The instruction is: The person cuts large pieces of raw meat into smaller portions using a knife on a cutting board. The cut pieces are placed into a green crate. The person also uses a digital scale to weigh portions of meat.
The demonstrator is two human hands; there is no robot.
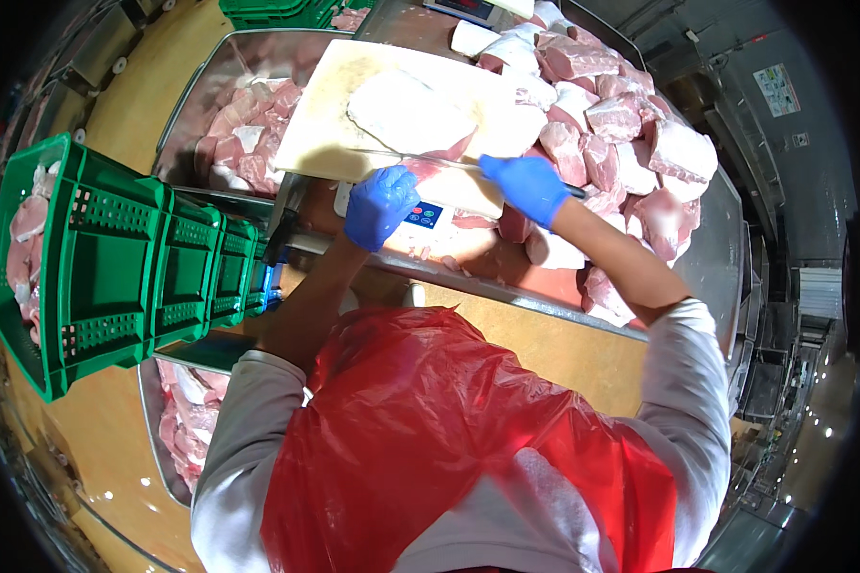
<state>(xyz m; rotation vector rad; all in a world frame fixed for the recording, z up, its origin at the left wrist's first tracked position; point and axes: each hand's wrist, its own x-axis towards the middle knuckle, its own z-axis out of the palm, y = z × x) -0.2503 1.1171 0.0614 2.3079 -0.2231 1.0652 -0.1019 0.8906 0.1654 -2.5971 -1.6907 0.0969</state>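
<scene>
My right hand [525, 188], in a blue glove, is closed round a knife [449, 163]; the dark end of its handle sticks out behind the hand. The thin blade reaches left along the near edge of a large slab of meat [406, 110] with a pale fat side up. That slab lies on a cream cutting board [327, 91]. My left hand [382, 205], also blue-gloved, is a fist at the board's near edge, left of a reddish meat piece [435, 179]. Whatever its fingers hold is hidden.
A scale with a blue panel [422, 214] sits under the board's near edge. Large meat pieces [616, 119] heap up on the right. A metal bin [187, 124] of cut meat stands left, near stacked green crates [110, 272]. Another meat tub [167, 458] is lower left.
</scene>
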